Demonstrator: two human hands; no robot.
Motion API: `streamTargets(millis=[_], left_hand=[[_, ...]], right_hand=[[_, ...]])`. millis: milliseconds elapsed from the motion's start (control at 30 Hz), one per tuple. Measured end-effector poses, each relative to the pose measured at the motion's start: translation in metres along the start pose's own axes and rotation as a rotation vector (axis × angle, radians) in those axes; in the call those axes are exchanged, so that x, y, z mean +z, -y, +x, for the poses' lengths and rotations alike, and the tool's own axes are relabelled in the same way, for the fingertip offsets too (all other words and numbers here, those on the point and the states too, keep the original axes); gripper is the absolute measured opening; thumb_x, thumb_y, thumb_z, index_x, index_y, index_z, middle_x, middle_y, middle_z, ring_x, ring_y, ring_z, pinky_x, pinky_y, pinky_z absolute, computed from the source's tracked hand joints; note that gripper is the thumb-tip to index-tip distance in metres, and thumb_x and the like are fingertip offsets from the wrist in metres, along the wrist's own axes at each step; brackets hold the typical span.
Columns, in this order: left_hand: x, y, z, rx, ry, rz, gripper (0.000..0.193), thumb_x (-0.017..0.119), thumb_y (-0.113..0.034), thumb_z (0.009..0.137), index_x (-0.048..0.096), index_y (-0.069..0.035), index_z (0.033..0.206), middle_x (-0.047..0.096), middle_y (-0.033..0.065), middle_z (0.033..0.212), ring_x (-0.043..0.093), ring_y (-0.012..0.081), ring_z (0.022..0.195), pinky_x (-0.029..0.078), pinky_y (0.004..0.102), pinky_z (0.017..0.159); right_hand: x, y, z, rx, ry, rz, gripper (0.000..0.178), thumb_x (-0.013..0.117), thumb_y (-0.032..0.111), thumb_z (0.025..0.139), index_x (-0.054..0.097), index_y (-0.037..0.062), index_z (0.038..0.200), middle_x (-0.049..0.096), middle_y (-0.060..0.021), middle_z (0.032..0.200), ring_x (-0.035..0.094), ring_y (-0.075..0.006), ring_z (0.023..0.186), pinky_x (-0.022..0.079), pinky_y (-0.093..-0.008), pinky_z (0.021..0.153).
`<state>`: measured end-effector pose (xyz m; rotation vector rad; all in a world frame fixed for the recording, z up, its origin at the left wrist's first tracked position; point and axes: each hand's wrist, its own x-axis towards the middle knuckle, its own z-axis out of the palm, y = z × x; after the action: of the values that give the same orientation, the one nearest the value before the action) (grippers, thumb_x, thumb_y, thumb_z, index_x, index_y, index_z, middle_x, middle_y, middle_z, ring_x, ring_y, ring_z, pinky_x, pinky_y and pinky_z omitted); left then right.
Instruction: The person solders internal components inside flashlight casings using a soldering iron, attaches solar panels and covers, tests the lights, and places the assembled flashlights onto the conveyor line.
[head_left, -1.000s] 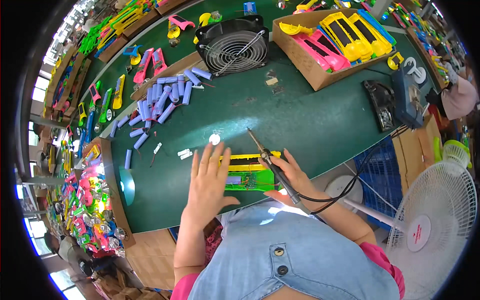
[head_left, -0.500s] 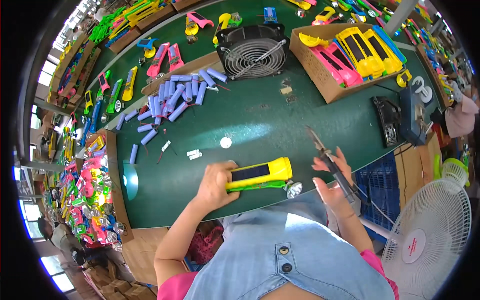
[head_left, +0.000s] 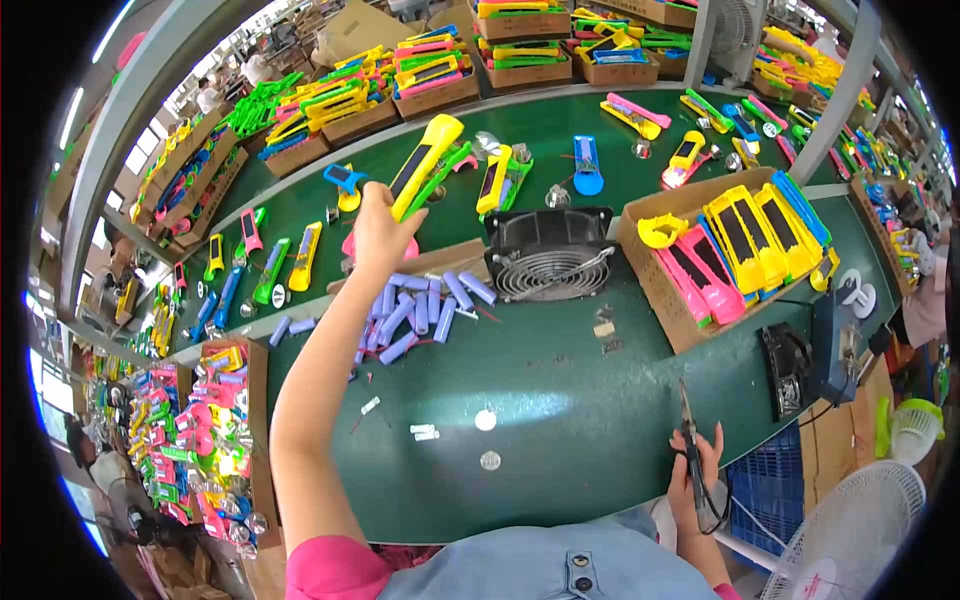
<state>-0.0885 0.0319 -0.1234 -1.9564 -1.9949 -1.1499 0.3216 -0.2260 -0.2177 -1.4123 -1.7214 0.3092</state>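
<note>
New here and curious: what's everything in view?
Workbench: one, green, centre.
Cylindrical cells: over a dozen, purple, bench left.
Framed fan: one, black, bench centre.
Cardboard boxes: several, brown, bench right, left, back.
Flashlight casings: many, multicoloured, in boxes and loose.
Discs: two, whitish, bench front.
Large pedestal fan: one, white, lower right.
Crate: one, blue, lower right.
Held flashlight casing: one, yellow and green, in left hand.
Soldering iron: one, dark, in right hand.
Left hand: one, bare, upper left.
Right hand: one, bare, lower right.

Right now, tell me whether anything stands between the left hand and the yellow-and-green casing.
Nothing visible does: the left hand grips the yellow-and-green casing directly at its near end. The black fan stands off to their right.
</note>
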Motion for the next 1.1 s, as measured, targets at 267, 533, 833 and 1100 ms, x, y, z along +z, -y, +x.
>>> streamTargets(millis=[267,533,833,1100], left_hand=[[0.101,0.059,0.05,-0.089,0.677,0.407,0.052,0.071,-0.034,0.065,0.048,-0.004,0.101,0.06,0.0157,0.092,0.059,0.0344,0.086,0.048,0.0408,0.075],[0.056,0.116,0.051,0.864,0.477,0.788,0.032,0.049,-0.01,0.077,0.052,-0.01,0.109,0.044,0.0101,0.125,0.038,0.0252,0.119,0.033,0.0376,0.097],[0.004,0.104,0.047,0.835,0.3,0.7,0.034,0.062,-0.007,0.064,0.05,-0.003,0.095,0.053,0.011,0.105,0.048,0.0262,0.105,0.031,0.0403,0.1],[-0.119,-0.081,-0.058,0.641,0.599,0.477,0.055,0.072,-0.007,0.054,0.048,-0.007,0.104,0.054,0.0109,0.087,0.052,0.0289,0.082,0.042,0.0392,0.079]], right_hand=[[0.008,-0.004,0.002,0.068,-0.021,-0.009,0.024,0.049,0.007,0.08,0.046,-0.0005,0.103,0.064,-0.01,0.085,0.063,-0.0233,0.083,0.015,-0.0541,0.103],[0.003,-0.009,-0.001,0.072,-0.043,-0.014,0.024,0.051,0.009,0.079,0.046,0.0012,0.102,0.065,-0.0104,0.085,0.063,-0.0236,0.082,0.015,-0.0541,0.103],[-0.011,0.017,0.023,0.057,-0.026,0.15,0.016,0.053,0.018,0.084,0.055,0.0039,0.09,0.066,-0.0084,0.08,0.064,-0.0226,0.076,0.018,-0.0511,0.103],[0.026,0.002,0.185,-0.141,-0.132,0.05,0.046,0.061,0.018,0.079,0.042,0.0124,0.12,0.056,-0.0076,0.109,0.054,-0.0233,0.099,0.025,-0.053,0.096]])
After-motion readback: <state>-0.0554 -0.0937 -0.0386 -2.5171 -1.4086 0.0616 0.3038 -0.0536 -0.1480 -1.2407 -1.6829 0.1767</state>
